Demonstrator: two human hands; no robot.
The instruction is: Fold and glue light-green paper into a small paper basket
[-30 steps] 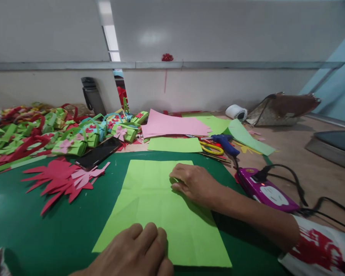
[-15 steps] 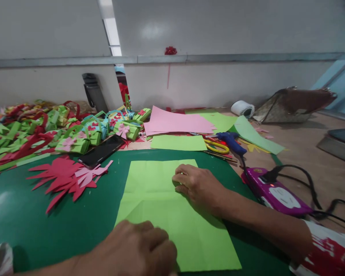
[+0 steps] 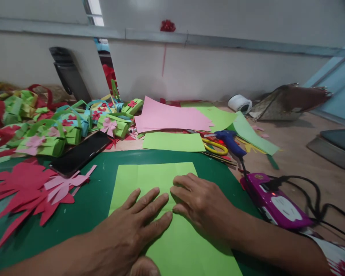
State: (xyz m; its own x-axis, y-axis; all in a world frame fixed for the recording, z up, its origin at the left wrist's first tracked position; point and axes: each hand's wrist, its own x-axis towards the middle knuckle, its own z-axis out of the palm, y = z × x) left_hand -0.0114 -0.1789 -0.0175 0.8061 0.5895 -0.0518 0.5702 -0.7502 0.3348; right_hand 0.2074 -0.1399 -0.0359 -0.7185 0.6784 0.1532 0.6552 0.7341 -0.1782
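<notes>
Lime-green creased paper sheet (image 3: 152,175), partly covered by flat, spread left hand (image 3: 136,226) and half-curled right hand (image 3: 202,201); blue glue gun (image 3: 231,143) beyond.

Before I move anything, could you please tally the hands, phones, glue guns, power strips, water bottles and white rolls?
Left hand and right hand: 2
Phone: 1
Glue gun: 1
Power strip: 1
Water bottle: 1
White roll: 1
Total: 7
</notes>
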